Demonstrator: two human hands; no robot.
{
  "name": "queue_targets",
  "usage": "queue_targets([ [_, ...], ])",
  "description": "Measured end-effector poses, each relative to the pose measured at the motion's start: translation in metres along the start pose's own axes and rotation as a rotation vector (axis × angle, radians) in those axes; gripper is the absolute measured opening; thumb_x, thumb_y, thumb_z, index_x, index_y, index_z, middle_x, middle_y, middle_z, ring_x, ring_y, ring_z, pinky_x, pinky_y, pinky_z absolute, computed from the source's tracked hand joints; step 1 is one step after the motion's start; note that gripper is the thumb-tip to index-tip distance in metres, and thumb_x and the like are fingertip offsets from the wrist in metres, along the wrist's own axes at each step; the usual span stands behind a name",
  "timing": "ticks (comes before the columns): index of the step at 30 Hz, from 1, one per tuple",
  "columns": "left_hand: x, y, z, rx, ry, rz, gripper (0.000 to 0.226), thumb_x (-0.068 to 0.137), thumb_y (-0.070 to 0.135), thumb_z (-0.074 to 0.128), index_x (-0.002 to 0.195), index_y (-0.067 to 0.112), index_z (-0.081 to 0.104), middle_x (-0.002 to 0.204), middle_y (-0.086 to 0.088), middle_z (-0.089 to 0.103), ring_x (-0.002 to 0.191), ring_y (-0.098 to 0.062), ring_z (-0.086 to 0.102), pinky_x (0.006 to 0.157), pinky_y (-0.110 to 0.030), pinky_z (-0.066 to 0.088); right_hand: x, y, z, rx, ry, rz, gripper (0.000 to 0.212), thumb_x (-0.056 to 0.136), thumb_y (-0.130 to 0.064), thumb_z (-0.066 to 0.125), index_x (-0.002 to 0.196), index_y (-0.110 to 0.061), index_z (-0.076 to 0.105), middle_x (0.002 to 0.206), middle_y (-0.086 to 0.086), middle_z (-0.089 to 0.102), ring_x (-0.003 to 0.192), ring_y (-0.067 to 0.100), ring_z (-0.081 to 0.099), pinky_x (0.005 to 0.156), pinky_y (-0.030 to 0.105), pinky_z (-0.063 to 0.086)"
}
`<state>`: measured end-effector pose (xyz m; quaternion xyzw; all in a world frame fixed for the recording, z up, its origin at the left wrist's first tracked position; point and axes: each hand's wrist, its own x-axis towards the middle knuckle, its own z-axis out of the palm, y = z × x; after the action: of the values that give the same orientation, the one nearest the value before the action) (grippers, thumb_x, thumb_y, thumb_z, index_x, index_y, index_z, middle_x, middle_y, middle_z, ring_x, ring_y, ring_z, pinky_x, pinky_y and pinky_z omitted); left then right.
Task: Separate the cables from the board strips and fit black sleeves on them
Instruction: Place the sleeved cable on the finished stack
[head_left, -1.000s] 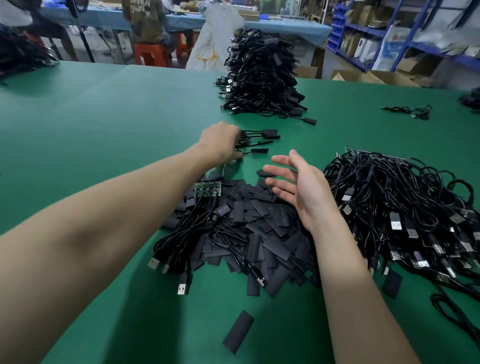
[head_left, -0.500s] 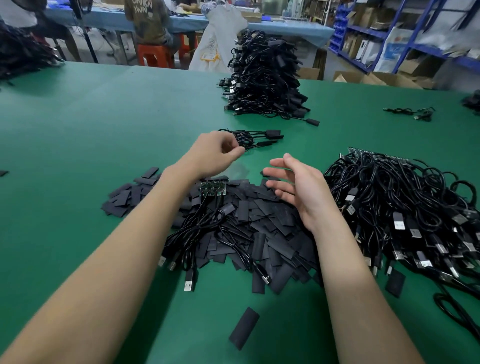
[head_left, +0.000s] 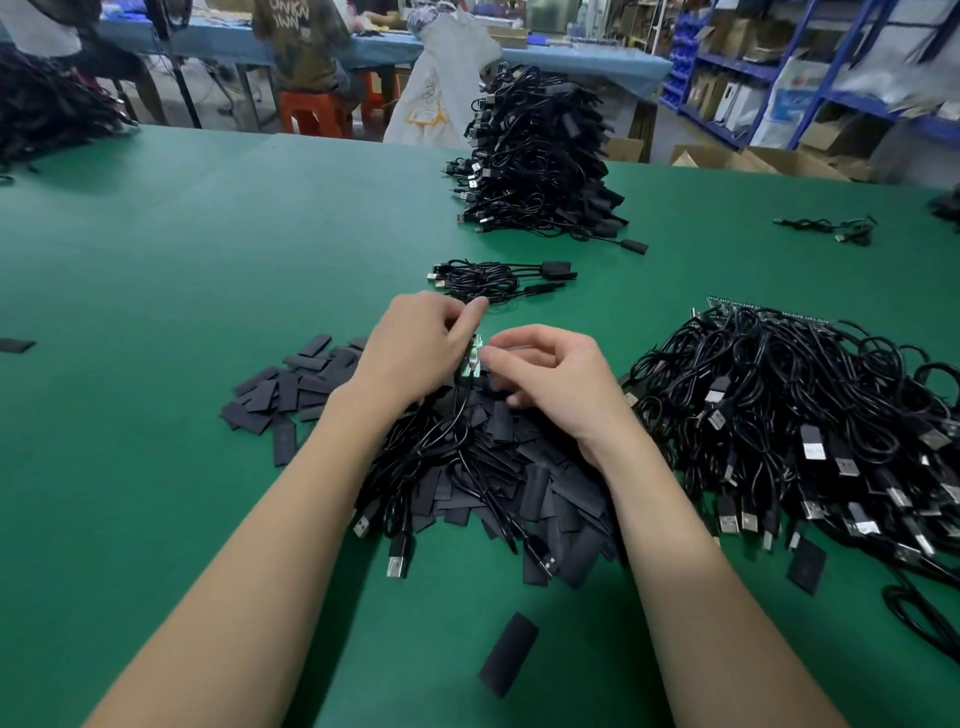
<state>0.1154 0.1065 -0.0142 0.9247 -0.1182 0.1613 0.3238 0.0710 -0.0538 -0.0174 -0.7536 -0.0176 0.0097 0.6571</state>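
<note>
Nearest us on the green felt desk (head_left: 156, 312) lies one loose flat black sleeve (head_left: 508, 660), then a heap of black sleeves (head_left: 519, 467) under black USB cables (head_left: 415, 467). Above the heap, our left hand (head_left: 415, 348) and right hand (head_left: 550, 379) pinch a small green board strip (head_left: 472, 356), fingers curled on it. Farther off lies a finished cable bundle (head_left: 493, 278).

Two hands (head_left: 415, 343) (head_left: 550, 374), one board strip (head_left: 471, 356), one tall cable stack (head_left: 535, 156), one loose sleeve (head_left: 508, 656)
</note>
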Motion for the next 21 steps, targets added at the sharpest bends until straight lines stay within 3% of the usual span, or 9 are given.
queue_targets([
  [3,-0.003,0.010,0.003,-0.159,0.034,-0.014,0.061,0.104,0.041,0.051,0.053,0.014,0.033,0.046,0.006,0.026,0.045,-0.013,0.025,0.047,-0.026,0.024,-0.001,-0.004,0.005,0.171,-0.010,0.039,0.012,0.084,-0.009,0.082,0.089,-0.013,0.072,0.070,-0.002,0.075,0.063,0.008,0.069,0.059,0.018,0.055],
  [6,-0.005,0.015,0.009,-0.280,0.047,-0.110,0.064,0.103,0.048,0.050,0.062,-0.002,0.054,0.051,-0.001,0.040,0.045,-0.010,0.031,0.045,-0.021,0.029,-0.002,-0.005,0.003,0.270,-0.007,0.121,0.013,0.082,-0.005,0.082,0.086,-0.011,0.071,0.068,-0.004,0.074,0.059,0.006,0.067,0.060,0.015,0.055],
  [8,-0.006,0.019,0.010,-0.304,0.067,-0.135,0.068,0.102,0.049,0.051,0.063,-0.006,0.055,0.050,-0.003,0.042,0.045,-0.011,0.032,0.044,-0.021,0.028,-0.003,-0.007,0.000,0.311,-0.014,0.165,0.012,0.082,-0.005,0.082,0.085,-0.010,0.071,0.066,-0.004,0.073,0.058,0.006,0.068,0.059,0.013,0.054],
  [12,-0.004,0.024,0.011,-0.374,0.110,-0.201,0.069,0.100,0.050,0.055,0.045,0.011,0.043,0.038,0.008,0.032,0.037,-0.009,0.028,0.040,-0.018,0.024,-0.003,-0.011,-0.006,0.322,-0.035,0.146,0.011,0.076,-0.005,0.086,0.081,-0.009,0.076,0.071,0.004,0.074,0.056,0.008,0.067,0.054,0.013,0.051],
  [21,-0.003,0.031,0.019,-0.595,0.109,-0.231,0.063,0.105,0.043,0.048,0.047,0.018,0.042,0.034,0.011,0.031,0.034,-0.005,0.026,0.039,-0.021,0.021,-0.002,-0.016,-0.013,0.450,-0.142,0.188,0.006,0.057,-0.011,0.083,0.061,-0.015,0.080,0.071,-0.001,0.075,0.062,0.005,0.069,0.063,0.013,0.055],
])
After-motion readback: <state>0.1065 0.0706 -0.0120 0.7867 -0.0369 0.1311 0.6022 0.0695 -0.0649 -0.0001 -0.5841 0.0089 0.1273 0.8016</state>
